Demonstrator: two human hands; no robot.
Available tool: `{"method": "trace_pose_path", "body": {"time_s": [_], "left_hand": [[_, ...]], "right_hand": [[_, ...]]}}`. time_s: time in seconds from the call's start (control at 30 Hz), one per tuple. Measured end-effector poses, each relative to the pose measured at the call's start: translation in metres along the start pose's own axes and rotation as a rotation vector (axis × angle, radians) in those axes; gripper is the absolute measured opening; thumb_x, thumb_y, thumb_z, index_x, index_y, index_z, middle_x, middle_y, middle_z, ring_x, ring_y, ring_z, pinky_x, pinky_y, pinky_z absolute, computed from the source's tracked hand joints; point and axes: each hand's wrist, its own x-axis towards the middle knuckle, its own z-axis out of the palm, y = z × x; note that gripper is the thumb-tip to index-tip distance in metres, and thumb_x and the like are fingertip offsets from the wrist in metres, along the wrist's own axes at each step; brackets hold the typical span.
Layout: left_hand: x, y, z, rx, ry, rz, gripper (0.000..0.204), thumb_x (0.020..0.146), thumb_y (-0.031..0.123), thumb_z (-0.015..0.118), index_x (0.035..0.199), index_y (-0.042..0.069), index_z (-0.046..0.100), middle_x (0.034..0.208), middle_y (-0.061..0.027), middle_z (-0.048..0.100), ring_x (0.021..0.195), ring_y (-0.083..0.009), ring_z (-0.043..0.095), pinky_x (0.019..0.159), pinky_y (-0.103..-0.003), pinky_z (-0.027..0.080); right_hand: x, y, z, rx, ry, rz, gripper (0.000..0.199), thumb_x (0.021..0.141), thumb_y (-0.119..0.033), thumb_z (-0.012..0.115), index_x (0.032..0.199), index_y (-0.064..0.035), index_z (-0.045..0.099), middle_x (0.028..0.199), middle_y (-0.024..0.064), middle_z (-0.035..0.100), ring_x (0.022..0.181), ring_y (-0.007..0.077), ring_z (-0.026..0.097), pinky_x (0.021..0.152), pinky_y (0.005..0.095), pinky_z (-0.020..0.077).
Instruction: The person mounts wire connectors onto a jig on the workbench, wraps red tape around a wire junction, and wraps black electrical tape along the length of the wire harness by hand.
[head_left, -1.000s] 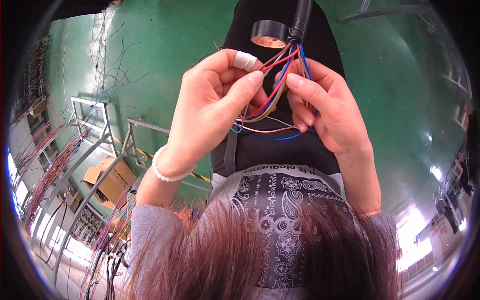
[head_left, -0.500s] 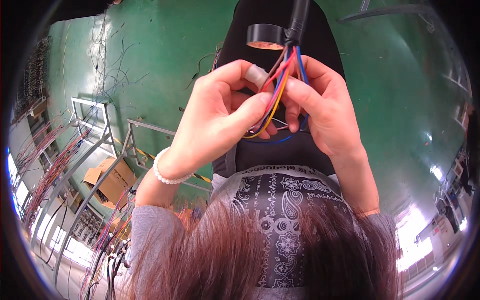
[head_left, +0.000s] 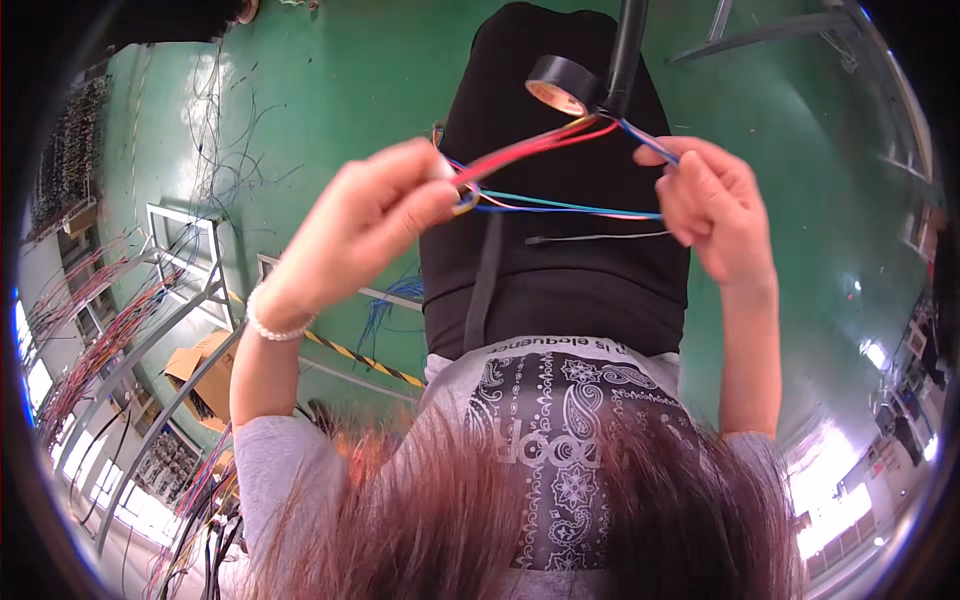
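Note:
A black-sheathed cable (head_left: pixel 628 50) comes down from the top, and its coloured wires fan out below the sheath's end. A black tape roll (head_left: pixel 575 76) hangs against that end. My left hand (head_left: pixel 385 215) is closed around a bundle of red, pink and yellow wires (head_left: pixel 535 147), drawn out to the left. On the other side my right hand (head_left: pixel 715 205) pinches blue wires (head_left: pixel 645 141) close below the sheath. Teal, blue and pink strands (head_left: pixel 560 206) stretch between the two hands. A thin grey wire (head_left: pixel 595 238) trails leftward from my right hand.
My lap in black cloth (head_left: pixel 560 290) lies beneath the wires. To the left stand metal frames (head_left: pixel 185 225), a cardboard box (head_left: pixel 205 375) and hanging wire bundles (head_left: pixel 110 330). Loose wires (head_left: pixel 235 140) lie on the green floor (head_left: pixel 350 80). A curved metal bar (head_left: pixel 770 35) is at the upper right.
My hands have moved apart, the left one leftward and the right one rightward. The gathered wires are now split into two spread groups. The cable and tape roll have shifted slightly right.

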Motion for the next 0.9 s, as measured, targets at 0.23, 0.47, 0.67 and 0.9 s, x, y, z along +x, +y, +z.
{"method": "trace_pose_path", "body": {"time_s": [0.23,0.47,0.67,0.9], "left_hand": [[-0.035,-0.052,0.066,-0.540,-0.278,-0.110,0.029,0.105,0.026,0.039,0.093,0.002,0.048,0.070,-0.0011,0.053,0.062,-0.0107,0.059,0.059,-0.026,0.049],[-0.091,-0.079,0.008,0.175,-0.012,-0.282,0.019,0.099,0.014,0.048,0.085,0.002,0.053,0.053,-0.0050,0.050,0.044,-0.0134,0.051,0.046,-0.029,0.039],[-0.134,-0.133,-0.017,0.129,0.131,-0.260,0.024,0.101,0.018,0.049,0.084,0.001,0.049,0.064,-0.0077,0.060,0.058,-0.0110,0.058,0.052,-0.027,0.041],[-0.150,-0.176,0.041,-0.151,0.194,0.006,0.021,0.098,0.014,0.053,0.081,0.001,0.052,0.070,-0.0060,0.062,0.060,-0.0116,0.056,0.054,-0.025,0.042]], "right_hand": [[-0.040,0.041,0.076,0.530,-0.210,0.234,0.037,0.104,-0.039,0.038,0.092,-0.0050,0.049,0.055,-0.0007,0.038,0.046,0.0131,0.048,0.064,0.0388,0.0579],[-0.048,-0.037,-0.079,-1.109,0.241,-0.192,0.021,0.097,-0.015,0.054,0.082,-0.0018,0.060,0.076,-0.0028,0.054,0.067,0.0050,0.045,0.057,0.0215,0.0348],[-0.064,-0.066,-0.025,-0.881,-0.003,0.052,0.029,0.101,-0.021,0.051,0.077,-0.0046,0.052,0.064,0.0004,0.052,0.052,0.0084,0.048,0.049,0.0257,0.0374],[-0.117,0.061,0.031,0.023,0.016,0.320,0.043,0.100,-0.047,0.046,0.086,-0.0068,0.053,0.057,-0.0028,0.046,0.042,0.0104,0.044,0.043,0.0265,0.0430]]}}
